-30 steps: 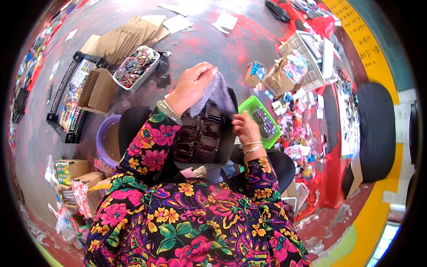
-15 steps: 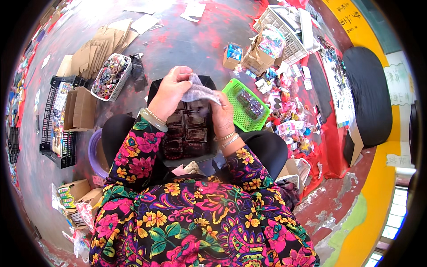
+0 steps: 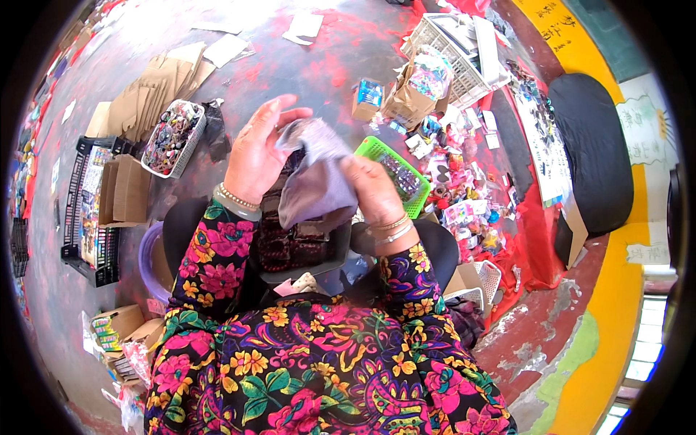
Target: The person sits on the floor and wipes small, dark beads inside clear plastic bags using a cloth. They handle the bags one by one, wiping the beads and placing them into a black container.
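Head view: both my hands work a thin grey plastic bag above the dark tray on my lap.

My left hand (image 3: 255,156) pinches the bag's upper edge with thumb and forefinger, the other fingers spread loose; the grey plastic bag (image 3: 313,185) hangs between my hands, over the dark compartment tray (image 3: 290,243) of small pieces. My right hand (image 3: 373,190) is closed on the bag's right side. To do this well, I judge I should keep both pinches near the mouth and pull apart gently, so the film opens without tearing. A green basket (image 3: 417,190) sits just right.
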### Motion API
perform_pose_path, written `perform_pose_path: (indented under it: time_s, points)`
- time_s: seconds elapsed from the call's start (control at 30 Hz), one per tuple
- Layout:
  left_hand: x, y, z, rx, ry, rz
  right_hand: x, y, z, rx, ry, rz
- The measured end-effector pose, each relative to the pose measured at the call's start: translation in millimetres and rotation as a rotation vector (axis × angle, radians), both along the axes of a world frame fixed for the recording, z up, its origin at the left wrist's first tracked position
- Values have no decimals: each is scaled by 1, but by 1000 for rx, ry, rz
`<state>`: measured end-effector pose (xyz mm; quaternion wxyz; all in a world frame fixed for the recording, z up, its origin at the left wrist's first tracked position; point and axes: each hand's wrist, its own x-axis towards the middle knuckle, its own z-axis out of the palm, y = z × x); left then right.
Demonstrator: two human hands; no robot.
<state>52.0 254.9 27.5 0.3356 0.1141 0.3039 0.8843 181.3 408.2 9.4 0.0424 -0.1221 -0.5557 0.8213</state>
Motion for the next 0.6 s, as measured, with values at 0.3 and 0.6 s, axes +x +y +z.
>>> perform_pose_path:
  time_s: [0.3, 0.6]
  points:
    - [7, 10, -26, -378, 107, -385, -6, 5, 11, -490, 202, -119]
    - [26, -5, 30, -175, 637, -145, 20, 28, 19, -207, 360, -145]
